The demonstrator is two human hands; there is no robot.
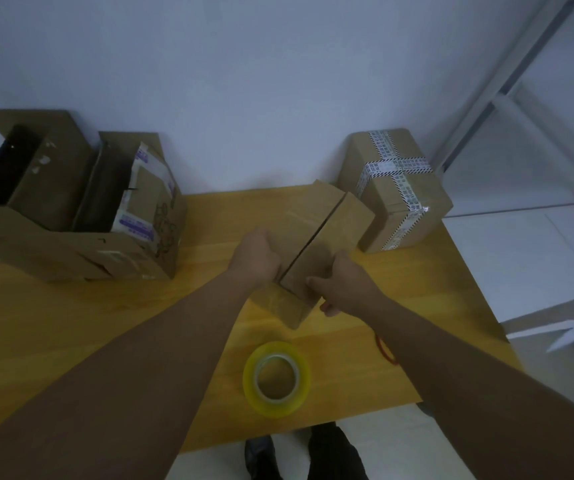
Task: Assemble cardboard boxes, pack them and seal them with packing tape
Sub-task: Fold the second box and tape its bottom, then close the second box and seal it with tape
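On the table (71, 323), left hand (256, 258) and right hand (344, 289), fingers (314, 282) tight around the cardboard box (313, 230).

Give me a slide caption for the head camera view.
A left hand and right hand hold a closed cardboard box on a wooden table, tape roll nearby, sealed box beyond.

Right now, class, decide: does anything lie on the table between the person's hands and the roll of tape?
Nothing visible does. Both the left hand and right hand hold the box; only bare table separates them from the tape roll.
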